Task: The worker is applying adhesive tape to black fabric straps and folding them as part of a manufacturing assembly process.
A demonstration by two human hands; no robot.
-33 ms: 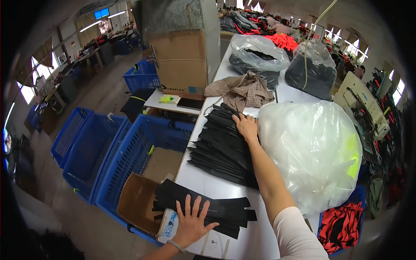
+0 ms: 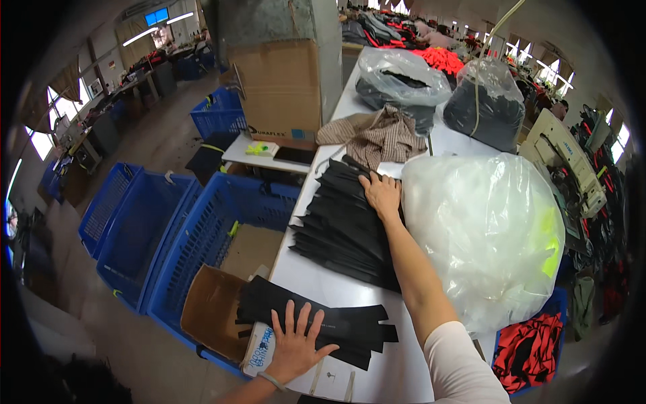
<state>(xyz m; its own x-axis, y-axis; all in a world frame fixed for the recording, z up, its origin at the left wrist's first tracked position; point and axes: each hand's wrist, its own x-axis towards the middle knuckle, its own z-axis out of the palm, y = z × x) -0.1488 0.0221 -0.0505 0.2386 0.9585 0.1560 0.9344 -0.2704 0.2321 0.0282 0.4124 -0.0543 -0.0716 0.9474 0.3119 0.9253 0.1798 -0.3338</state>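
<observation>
Spread fingers of my left hand [image 2: 296,350] lie flat on a small fanned stack of black fabric strips [image 2: 360,324] at the table's near left edge. Farther up, my right hand [image 2: 383,196] rests on the upper right edge of a larger pile of black fabric pieces [image 2: 340,225], its fingers laid over the top and apart. The pile's pieces overlap in a slanting row. Under the small stack's left end, a white box with blue handwriting [image 2: 259,347] partly shows beside an open brown carton [image 2: 212,313].
A big clear plastic bag of white stuff [image 2: 481,236] stands right of my right forearm. Beyond are a checked cloth [image 2: 377,138] and bags of dark pieces [image 2: 484,108]. Blue crates [image 2: 171,269] line the white table's [image 2: 323,283] left side; a bin of red-and-black pieces [image 2: 528,350] sits lower right.
</observation>
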